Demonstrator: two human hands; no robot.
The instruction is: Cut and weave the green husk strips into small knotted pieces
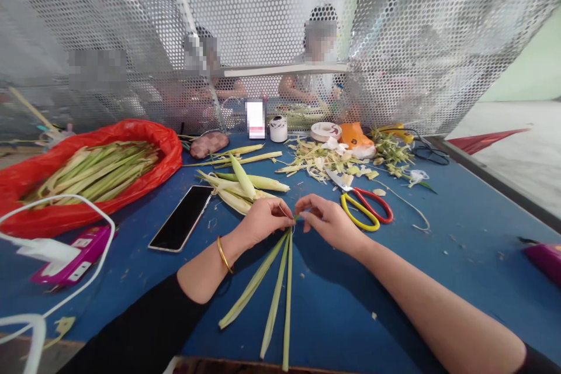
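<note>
Three long green leaf strips fan out toward the table's front edge, their upper ends meeting between my hands. My left hand, with a gold bangle at the wrist, pinches the joined ends. From the other side my right hand has its thumb and fingertips closed on the same leaf ends. The exact join is mostly hidden by the fingertips. Just behind the left hand lies a pile of pale green corn husks. Scissors with one yellow and one red handle rest beyond the right hand.
A red plastic bag full of leaf strips stands at left. Near it are a black phone and a purple power strip with a white cable. Leaf scraps, tape and an orange packet lie before a perforated metal screen; people sit behind it.
</note>
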